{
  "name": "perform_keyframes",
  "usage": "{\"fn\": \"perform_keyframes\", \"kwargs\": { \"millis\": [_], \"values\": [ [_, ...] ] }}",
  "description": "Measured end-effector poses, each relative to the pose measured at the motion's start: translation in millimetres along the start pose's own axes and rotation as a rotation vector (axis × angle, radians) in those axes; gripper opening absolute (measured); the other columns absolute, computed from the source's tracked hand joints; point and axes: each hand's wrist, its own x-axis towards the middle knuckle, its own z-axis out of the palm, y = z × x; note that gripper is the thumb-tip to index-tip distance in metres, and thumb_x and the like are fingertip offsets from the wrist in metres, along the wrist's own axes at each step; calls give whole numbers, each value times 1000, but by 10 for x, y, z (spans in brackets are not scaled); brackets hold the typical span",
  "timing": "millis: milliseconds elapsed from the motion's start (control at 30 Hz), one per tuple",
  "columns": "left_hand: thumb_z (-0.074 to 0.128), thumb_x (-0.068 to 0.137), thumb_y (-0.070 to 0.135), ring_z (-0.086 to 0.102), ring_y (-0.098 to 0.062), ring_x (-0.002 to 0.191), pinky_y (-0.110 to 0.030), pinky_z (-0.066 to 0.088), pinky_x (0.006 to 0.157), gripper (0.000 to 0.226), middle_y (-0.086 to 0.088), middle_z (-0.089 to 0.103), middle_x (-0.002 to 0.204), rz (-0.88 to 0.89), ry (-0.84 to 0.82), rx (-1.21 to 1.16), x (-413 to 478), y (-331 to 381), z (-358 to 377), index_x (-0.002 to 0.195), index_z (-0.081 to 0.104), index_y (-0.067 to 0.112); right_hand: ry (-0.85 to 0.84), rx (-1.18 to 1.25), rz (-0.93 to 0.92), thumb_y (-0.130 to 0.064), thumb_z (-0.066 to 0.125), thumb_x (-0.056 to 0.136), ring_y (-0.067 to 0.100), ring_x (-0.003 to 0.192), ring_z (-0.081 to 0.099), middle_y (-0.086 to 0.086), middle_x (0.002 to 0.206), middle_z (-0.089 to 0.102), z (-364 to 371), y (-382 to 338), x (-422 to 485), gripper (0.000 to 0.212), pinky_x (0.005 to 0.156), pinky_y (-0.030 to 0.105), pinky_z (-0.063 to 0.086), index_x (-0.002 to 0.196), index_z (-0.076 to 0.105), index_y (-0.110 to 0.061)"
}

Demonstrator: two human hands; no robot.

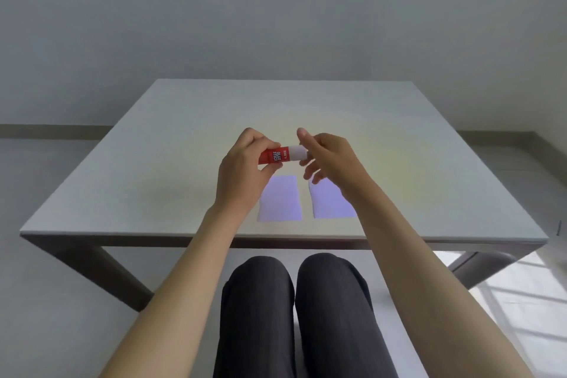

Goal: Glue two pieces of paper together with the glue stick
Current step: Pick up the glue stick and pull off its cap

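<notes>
My left hand [242,163] grips the red body of a glue stick [280,155], held level above the table with its white cap pointing right. My right hand [328,156] is at the cap end, fingers spread around the cap, thumb raised; whether they grip the cap I cannot tell. Two small white paper pieces lie side by side on the table below the hands: the left paper [280,199] and the right paper [333,202], the latter partly hidden under my right wrist.
The pale square table [153,163] stands before a plain wall, its near edge just above my knees [294,301]. Floor shows on both sides, with window light at the lower right.
</notes>
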Motion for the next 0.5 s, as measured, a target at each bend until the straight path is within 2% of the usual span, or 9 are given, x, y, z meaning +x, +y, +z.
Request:
{"fn": "perform_keyframes", "kwargs": {
  "millis": [67, 167, 267, 333, 433, 500],
  "values": [
    [78, 72, 14, 54, -12, 76, -32, 52, 66, 25, -1, 59, 94, 7, -18, 2, -1, 13, 40, 95, 70, 12, 55, -47, -46, -27, 58, 90, 19, 49, 59, 7, 67, 64, 29, 33, 25, 26, 49, 28, 50, 88, 60, -1],
    [79, 72, 20, 57, -15, 75, -28, 47, 65, 25, 1, 60, 92, -43, -54, 0, -2, -64, 84, 96, 70, 15, 28, -53, -179, -9, 63, 85, 21, 59, 64, 3, 76, 63, -84, 73, 87, 5, 59, 30, 56, 86, 59, -7],
    [76, 75, 24, 61, -18, 72, -26, 43, 65, 21, 2, 62, 87, -182, -39, -37, -13, -184, 80, 93, 70, 16, 262, -17, -172, -2, 64, 81, 18, 55, 63, 6, 75, 63, -381, 170, 334, 9, 62, 26, 53, 87, 64, -8],
    [72, 79, 23, 66, -21, 73, -27, 50, 67, 20, 0, 67, 89, -316, 4, -164, -27, -242, 46, 98, 69, 17, 372, -230, -121, -5, 64, 80, 15, 59, 64, 10, 79, 64, -559, 329, 533, 12, 62, 19, 47, 90, 69, -9],
    [65, 86, 20, 74, -17, 77, -17, 54, 65, 18, 11, 67, 90, -491, -2, -483, -43, -234, 4, 104, 64, 25, 305, -573, -37, -4, 59, 82, 32, 94, 62, 19, 102, 66, -628, 648, 711, 30, 80, 27, 43, 111, 67, -7],
    [62, 88, 19, 74, -14, 83, -22, 54, 73, 19, 13, 67, 93, -534, -25, -569, -41, -215, 9, 103, 64, 30, 249, -633, -31, -2, 55, 83, 35, 102, 58, 22, 109, 62, -584, 823, 727, 42, 85, 33, 43, 124, 57, -6]
  ]
}}
